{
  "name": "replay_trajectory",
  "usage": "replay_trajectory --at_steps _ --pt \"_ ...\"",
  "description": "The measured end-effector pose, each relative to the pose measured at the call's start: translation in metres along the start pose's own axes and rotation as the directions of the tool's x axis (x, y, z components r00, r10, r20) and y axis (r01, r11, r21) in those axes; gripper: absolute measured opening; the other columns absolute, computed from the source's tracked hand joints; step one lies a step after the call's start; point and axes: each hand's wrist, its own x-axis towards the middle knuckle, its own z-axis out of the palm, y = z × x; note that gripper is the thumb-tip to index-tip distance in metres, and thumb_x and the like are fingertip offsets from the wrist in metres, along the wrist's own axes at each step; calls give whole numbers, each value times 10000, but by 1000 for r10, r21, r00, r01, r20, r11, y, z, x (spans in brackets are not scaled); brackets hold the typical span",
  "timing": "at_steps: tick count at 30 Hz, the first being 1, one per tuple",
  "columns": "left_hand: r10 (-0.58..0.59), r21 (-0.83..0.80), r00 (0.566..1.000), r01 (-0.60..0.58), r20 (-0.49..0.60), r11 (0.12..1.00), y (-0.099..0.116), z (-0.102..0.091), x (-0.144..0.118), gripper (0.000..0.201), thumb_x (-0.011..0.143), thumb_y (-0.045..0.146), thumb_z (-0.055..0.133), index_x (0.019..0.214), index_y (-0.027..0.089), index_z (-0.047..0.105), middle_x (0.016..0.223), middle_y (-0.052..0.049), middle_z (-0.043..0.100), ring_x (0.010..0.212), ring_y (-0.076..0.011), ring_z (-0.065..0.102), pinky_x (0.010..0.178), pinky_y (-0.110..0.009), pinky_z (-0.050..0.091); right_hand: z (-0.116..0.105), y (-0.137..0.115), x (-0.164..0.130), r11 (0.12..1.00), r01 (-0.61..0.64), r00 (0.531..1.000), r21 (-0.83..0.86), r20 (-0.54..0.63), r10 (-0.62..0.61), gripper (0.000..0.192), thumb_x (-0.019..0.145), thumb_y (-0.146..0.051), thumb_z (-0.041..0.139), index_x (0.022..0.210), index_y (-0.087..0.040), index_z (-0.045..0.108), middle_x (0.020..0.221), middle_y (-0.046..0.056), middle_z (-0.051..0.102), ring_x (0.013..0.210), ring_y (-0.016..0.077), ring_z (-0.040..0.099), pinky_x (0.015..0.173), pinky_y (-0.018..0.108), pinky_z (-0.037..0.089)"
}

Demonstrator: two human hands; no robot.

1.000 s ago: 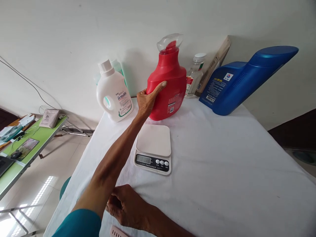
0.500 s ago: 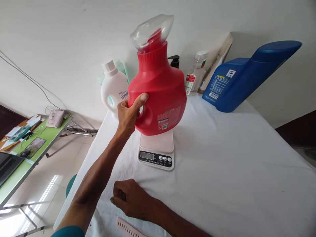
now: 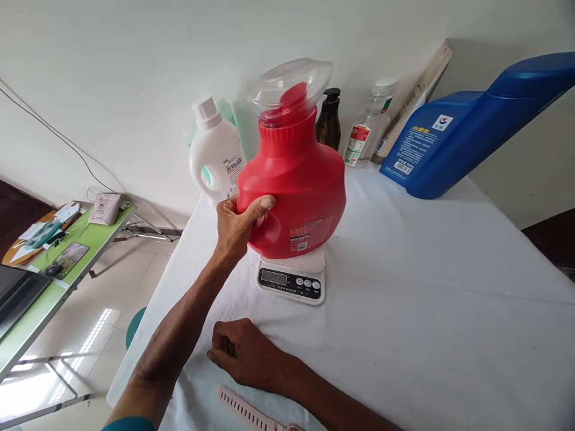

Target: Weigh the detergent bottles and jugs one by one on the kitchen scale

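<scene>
Left hand (image 3: 238, 224) grips red bottle (image 3: 296, 197) on scale (image 3: 291, 278); right hand (image 3: 242, 353) curled shut, empty

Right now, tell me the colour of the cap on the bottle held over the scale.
Clear, see-through plastic cap on a red bottle, best in the head view.

Wide open worktop (image 3: 426, 287) to the right of both hands. Ahead of the left hand (image 3: 237, 224), the red jug (image 3: 294, 185) blocks the way, with white bottle (image 3: 214, 152), dark pump bottle (image 3: 327, 120) and blue jug (image 3: 453, 131) crowding the wall behind.
</scene>
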Motion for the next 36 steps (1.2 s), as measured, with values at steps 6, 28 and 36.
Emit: replay_trajectory --at_steps 6,28,36 --pt "-9 9 1000 9 28 1000 -4 2 2 744 633 802 811 529 211 372 499 43 363 450 -64 319 446 -299 300 -1 -1 -1 1000 -11 1000 -6 4 11 185 857 -166 674 761 -193 517 672 -61 538 609 84 489 594 217 385" --pt "87 276 979 -136 182 952 0 -34 -1 690 900 848 468 762 208 687 856 -87 690 870 -229 653 800 -375 510 -1 0 -3 999 33 999 2 -2 -33 175 876 -157 651 772 -197 516 655 -65 524 599 83 460 589 224 364" --pt "-69 180 994 83 -79 980 -71 -58 -14 780 953 841 329 597 187 560 558 -19 490 551 -129 444 595 -304 387 1 4 -2 997 43 999 -59 -23 -44 160 873 -169 652 765 -195 537 654 -58 537 594 88 469 584 225 367"
